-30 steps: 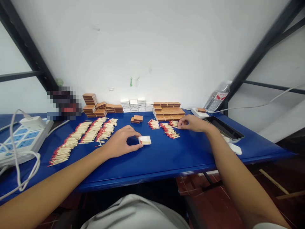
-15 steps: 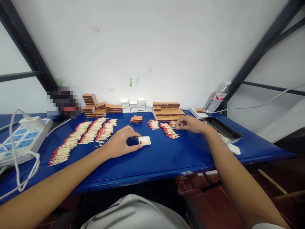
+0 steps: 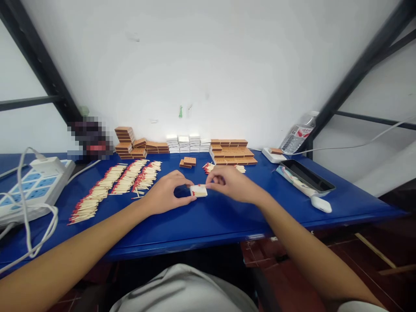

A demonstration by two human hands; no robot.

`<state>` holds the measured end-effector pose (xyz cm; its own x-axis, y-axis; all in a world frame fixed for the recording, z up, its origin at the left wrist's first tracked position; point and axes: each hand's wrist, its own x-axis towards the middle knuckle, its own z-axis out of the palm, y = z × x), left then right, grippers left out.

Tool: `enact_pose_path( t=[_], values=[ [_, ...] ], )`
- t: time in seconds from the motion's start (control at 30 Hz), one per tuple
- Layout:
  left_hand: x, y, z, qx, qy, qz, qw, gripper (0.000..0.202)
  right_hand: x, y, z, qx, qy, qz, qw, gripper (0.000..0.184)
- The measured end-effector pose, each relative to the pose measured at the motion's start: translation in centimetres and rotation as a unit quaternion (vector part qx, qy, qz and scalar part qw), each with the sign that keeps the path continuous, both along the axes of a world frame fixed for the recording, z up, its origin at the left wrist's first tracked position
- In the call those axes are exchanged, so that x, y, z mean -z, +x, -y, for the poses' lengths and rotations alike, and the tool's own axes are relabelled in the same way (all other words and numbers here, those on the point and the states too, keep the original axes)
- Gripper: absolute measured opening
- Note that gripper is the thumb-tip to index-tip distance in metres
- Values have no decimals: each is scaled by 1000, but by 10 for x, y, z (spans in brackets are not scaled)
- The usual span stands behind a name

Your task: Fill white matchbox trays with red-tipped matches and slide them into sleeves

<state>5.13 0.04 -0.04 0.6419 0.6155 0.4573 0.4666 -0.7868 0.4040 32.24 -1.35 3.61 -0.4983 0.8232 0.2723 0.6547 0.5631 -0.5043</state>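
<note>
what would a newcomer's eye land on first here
First, the two hands meeting mid-table: the left hand pinches a small white tray on the blue table, and the right hand has its fingertips at the tray's right edge. Then come the long rows of red-tipped matches to the left, and the stacked brown boxes and white boxes along the wall.

Small white matchbox tray (image 3: 199,191) lies flat, open-topped, on the blue table (image 3: 227,219) (red-tipped matches (image 3: 194,193) inside).

Right hand (image 3: 231,185) now at white tray (image 3: 199,190), off the matches (image 3: 209,167).
</note>
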Motion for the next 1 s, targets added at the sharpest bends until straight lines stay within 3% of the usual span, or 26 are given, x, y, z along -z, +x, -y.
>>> enact_pose_path(
  t=[0.17,0.3,0.4,0.5,0.57,0.67,0.8,1.0],
  values=[
    [1,0,0,6,10,2,1000,31,18,-26,4,7,27,67,997,3],
    [0,0,0,5,9,3,1000,30,11,-19,4,-5,25,64,998,6],
    [-1,0,1,3,-3,1,1000,31,-6,8,-7,2,29,22,999,18],
    [-1,0,1,-2,-12,-3,1000,32,-14,58,-32,77,64,-15,995,29],
    [0,-1,1,-2,-15,-7,1000,32,-8,94,-49,128,67,-13,989,35],
    [1,-1,0,0,-16,-8,1000,31,9,132,-63,118,11,0,993,41],
    [1,-1,-1,0,-21,-9,1000,31,26,143,-65,88,-18,37,995,36],
    [-1,0,2,0,-22,-9,1000,35,31,139,-67,94,-8,58,994,31]
  ],
)
